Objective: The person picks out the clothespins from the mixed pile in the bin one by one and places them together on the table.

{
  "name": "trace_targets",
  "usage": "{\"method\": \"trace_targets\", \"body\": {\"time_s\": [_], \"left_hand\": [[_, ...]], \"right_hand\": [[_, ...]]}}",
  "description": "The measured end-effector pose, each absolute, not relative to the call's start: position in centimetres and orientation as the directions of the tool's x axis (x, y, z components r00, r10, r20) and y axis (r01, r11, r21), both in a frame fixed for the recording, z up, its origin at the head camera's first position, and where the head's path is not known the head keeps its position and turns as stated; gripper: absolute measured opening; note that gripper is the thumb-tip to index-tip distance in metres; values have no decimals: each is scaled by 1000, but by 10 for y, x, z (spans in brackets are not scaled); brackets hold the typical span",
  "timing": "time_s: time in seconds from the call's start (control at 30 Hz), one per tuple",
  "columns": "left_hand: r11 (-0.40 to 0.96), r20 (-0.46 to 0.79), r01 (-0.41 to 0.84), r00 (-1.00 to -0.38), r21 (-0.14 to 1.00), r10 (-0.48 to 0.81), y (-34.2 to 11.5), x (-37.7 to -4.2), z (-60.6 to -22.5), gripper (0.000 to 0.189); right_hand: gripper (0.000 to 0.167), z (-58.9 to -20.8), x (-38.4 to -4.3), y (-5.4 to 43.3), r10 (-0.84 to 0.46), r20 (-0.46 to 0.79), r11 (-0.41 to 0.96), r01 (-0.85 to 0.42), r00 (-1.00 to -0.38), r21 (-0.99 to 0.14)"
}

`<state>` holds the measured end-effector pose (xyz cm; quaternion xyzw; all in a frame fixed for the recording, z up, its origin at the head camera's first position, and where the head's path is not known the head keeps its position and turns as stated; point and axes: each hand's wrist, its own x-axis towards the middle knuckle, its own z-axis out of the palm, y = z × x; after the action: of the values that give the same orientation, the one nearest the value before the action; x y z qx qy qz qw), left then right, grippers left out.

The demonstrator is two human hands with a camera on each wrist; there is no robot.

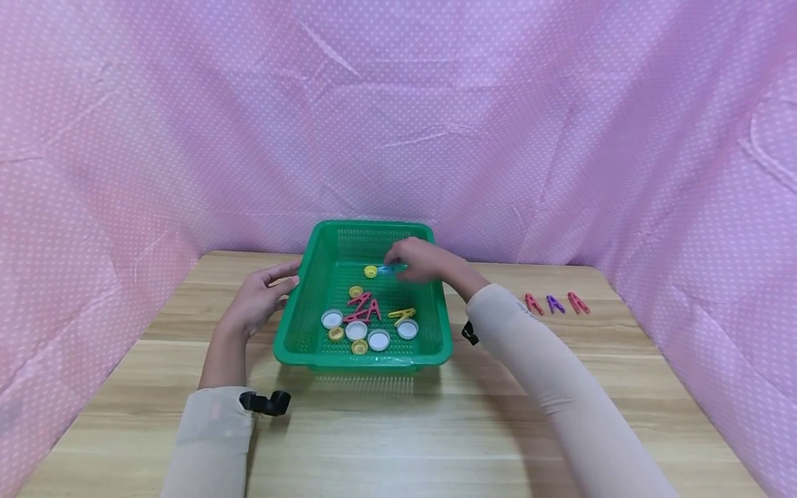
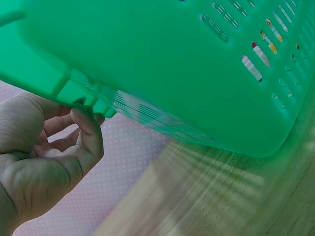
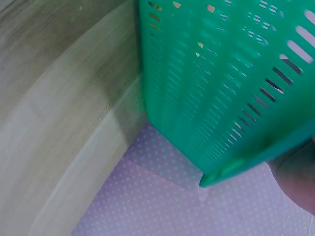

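A green plastic basket [image 1: 363,361] with slotted walls stands on the table. My left hand [image 1: 258,299] is at its left side, and in the left wrist view that hand [image 2: 54,147] pinches the rim between curled fingers and thumb. My right hand [image 1: 423,261] reaches over the right wall into the far part of the basket. Its thumb and fingers close about a small blue clothespin [image 1: 385,270], which is blurred and partly covered. A yellow bottle cap [image 1: 370,271] lies just left of it. In the right wrist view only an edge of the hand [image 3: 295,177] shows, beyond the rim.
Nearer in the basket lie pink clothespins [image 1: 373,309], a yellow clothespin [image 1: 402,314], white caps [image 1: 378,339] and more yellow caps [image 1: 359,347]. On the table at right, two pink clothespins [image 1: 578,303] and a purple clothespin [image 1: 555,304] form a row. A pink dotted cloth [image 1: 398,138] hangs behind.
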<state>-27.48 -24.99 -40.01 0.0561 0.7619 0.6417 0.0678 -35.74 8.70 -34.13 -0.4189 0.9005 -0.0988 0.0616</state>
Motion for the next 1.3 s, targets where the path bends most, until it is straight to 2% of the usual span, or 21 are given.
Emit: {"method": "trace_targets", "body": {"time_s": [0.53, 0.77, 1.07, 1.3], "left_hand": [[180, -25, 8, -983, 984, 183, -251, -272, -396, 54], [176, -26, 8, -981, 984, 191, -251, -273, -398, 54], [170, -13, 19, -982, 985, 187, -252, -275, -402, 53], [170, -10, 21, -983, 985, 183, -251, -276, -403, 53]], "right_hand": [[28, -330, -339, 139, -736, 161, 602, -744, -658, -288], [19, -333, -328, 169, -660, 216, 618, -684, -719, -388], [23, -344, -315, 201, -562, 278, 688, -627, -779, -366], [28, -354, -307, 222, -490, 274, 720, -561, -828, -408]]}}
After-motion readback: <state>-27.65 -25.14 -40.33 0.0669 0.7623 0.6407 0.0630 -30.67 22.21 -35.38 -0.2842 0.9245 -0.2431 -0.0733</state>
